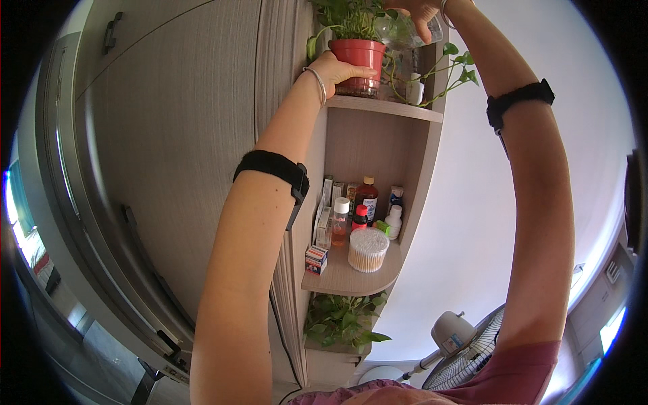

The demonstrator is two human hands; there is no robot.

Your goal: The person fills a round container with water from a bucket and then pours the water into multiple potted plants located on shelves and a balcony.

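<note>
On the upper shelf stands a red flowerpot (356, 61) with a leafy green trailing plant (351, 19) in it. My left hand (336, 71) is closed around the pot's left side, the thumb lying across its front. At the top edge of the view my right hand (420, 15) grips a clear see-through container (399, 32), tilted with its mouth toward the plant's leaves. Part of that hand is cut off by the frame. Whether liquid is flowing from the container I cannot tell. A vine hangs down to the right of the pot, in front of a small white object (416, 89).
The upper shelf (391, 106) ends in an open edge on the right. Below it, a rounded shelf (361, 283) bears a tub of cotton swabs (368, 250), several bottles and small boxes. Lower down are another plant (344, 317) and a standing fan (466, 344). Cabinet doors (175, 101) rise at left.
</note>
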